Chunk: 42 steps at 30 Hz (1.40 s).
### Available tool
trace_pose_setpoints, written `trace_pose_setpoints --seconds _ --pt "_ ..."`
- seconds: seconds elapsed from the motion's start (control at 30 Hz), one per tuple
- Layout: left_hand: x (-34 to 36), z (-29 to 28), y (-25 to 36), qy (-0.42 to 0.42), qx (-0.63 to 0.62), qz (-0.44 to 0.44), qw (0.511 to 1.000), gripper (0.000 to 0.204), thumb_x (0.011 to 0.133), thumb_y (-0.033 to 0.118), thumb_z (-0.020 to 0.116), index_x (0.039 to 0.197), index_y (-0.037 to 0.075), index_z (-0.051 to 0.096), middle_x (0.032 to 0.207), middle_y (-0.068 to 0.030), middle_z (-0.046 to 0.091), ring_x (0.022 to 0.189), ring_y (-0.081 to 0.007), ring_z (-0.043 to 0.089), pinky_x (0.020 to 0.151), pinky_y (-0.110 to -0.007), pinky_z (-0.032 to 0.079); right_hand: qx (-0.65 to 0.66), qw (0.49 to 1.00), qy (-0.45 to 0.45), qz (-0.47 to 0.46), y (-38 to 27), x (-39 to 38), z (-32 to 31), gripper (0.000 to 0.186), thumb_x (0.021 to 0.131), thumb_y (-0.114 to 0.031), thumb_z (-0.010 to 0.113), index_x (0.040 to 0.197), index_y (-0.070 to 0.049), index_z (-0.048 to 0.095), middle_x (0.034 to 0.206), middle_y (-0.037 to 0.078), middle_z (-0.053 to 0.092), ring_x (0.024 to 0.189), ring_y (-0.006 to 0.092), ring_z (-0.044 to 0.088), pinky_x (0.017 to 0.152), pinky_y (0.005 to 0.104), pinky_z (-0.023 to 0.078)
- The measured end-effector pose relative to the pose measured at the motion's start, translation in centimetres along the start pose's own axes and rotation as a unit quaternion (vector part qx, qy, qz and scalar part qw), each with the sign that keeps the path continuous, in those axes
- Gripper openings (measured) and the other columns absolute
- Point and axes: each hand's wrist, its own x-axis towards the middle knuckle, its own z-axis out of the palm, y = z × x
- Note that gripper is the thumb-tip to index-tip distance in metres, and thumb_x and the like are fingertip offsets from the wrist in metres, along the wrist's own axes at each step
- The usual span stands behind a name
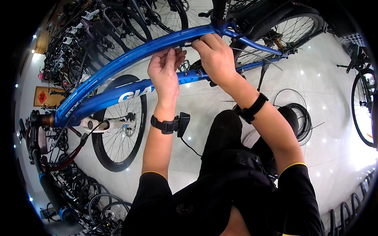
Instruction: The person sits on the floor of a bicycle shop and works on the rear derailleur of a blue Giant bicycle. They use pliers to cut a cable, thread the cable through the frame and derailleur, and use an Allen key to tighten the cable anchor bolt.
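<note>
A blue bike point(191, 76) slants from handlebar point(49, 190), lower left, to rear wheel point(293, 29), upper right, seat post point(221, 10) cut off. Below its top tube point(138, 51), the left hand point(163, 70) curls thumb to fingers, anything pinched indistinct; the right hand point(216, 57) bunches bent fingers, hold unclear. Pale floor point(327, 86) opens rightward.

Behind my fingers point(170, 59): black straps point(163, 126), the left bearing a boxy module point(183, 124) and cable point(190, 145); farther back, black yellow-edged sleeves point(152, 194).
</note>
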Motion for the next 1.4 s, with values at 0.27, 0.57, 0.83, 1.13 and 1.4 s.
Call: trace_pose_setpoints --seconds 0.27,0.57,0.83,1.13,1.4 --pt "-0.1 0.2 -0.2 0.026 -0.032 -0.011 0.999 0.013 0.094 0.007 0.057 0.103 -0.002 0.059 0.092 -0.0125 0.067 0.084 -0.0208 0.068 0.076 -0.029 0.057 -0.055 0.998 0.009 -0.001 -0.6 -0.1 0.1 0.022 0.064 -0.004 0.062 0.086 -0.007 0.062 0.084 0.003 0.055 0.08 0.0235 0.053 0.059 0.0314 0.05" --pt "0.0 0.1 0.0 0.024 -0.08 -0.025 0.996 0.013 0.093 0.006 0.059 0.101 -0.003 0.061 0.093 -0.0116 0.066 0.083 -0.0185 0.067 0.075 -0.027 0.057 -0.045 0.998 0.029 -0.043 0.0 0.1 0.3 0.024 0.063 -0.006 0.061 0.087 -0.006 0.062 0.085 0.003 0.055 0.077 0.0226 0.053 0.061 0.0305 0.05" --pt "0.0 0.7 0.1 0.032 -0.063 -0.029 0.997 0.013 0.093 0.007 0.059 0.1 -0.003 0.061 0.094 -0.0104 0.065 0.083 -0.0172 0.066 0.078 -0.028 0.057 -0.056 0.99 0.034 -0.126 0.4 0.5 0.6 0.02 0.064 -0.011 0.061 0.083 -0.006 0.059 0.082 0.003 0.052 0.075 0.0197 0.053 0.059 0.0292 0.044" --pt "-0.4 1.2 -0.8 0.015 -0.106 -0.045 0.993 0.011 0.093 0.01 0.059 0.101 0.002 0.057 0.101 -0.0127 0.065 0.093 -0.0225 0.067 0.087 -0.034 0.055 -0.138 0.989 0.02 -0.039 1.3 0.1 -0.1 0.026 0.072 -0.028 0.072 0.071 -0.013 0.05 0.071 0.0 0.049 0.065 0.0177 0.053 0.058 0.0298 0.041" --pt "-0.7 3.1 -0.8 0.032 -0.072 -0.021 0.997 0.014 0.089 0.002 0.061 0.1 0.003 0.052 0.099 -0.0148 0.066 0.091 -0.0233 0.068 0.083 -0.032 0.056 -0.079 0.996 -0.003 0.041 0.5 -0.8 -0.3 0.017 0.076 -0.013 0.068 0.08 -0.008 0.052 0.079 0.006 0.052 0.065 0.0217 0.059 0.055 0.0329 0.05"
